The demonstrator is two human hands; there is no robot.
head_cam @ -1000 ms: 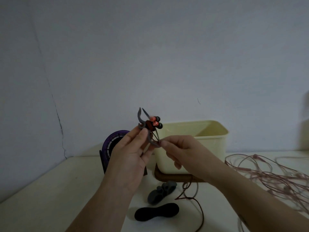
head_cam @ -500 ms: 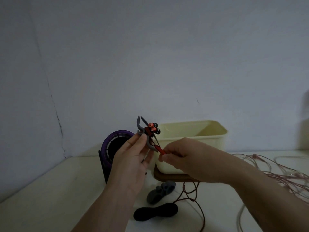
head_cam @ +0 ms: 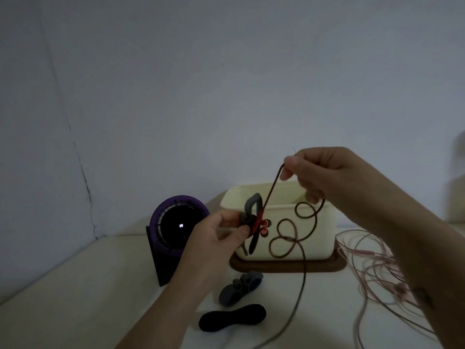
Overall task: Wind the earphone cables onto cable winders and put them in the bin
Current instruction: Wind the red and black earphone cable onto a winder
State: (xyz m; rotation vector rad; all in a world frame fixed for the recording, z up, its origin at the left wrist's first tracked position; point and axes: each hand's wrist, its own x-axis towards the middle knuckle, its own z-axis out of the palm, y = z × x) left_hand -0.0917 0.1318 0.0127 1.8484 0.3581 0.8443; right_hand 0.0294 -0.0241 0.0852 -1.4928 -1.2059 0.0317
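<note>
My left hand (head_cam: 216, 238) pinches a grey cable winder (head_cam: 251, 210) in front of the cream bin (head_cam: 319, 235). Red earbuds (head_cam: 264, 226) sit at the winder's middle. My right hand (head_cam: 319, 172) is raised above the bin's rim and pinches the dark red earphone cable (head_cam: 270, 193), pulled taut up from the winder. Below my right hand the cable hangs in loose loops (head_cam: 286, 238) and trails down to the table.
The bin stands on a dark wooden tray (head_cam: 286, 265). A grey winder (head_cam: 239, 288) and a black winder (head_cam: 231, 318) lie on the table in front. A purple round device (head_cam: 176, 225) stands left. Pink tangled earphone cables (head_cam: 372, 268) spread at the right.
My right hand has risen up and to the right, drawing the red cable taut above the bin. My left hand with the winder has shifted right, in front of the bin.
</note>
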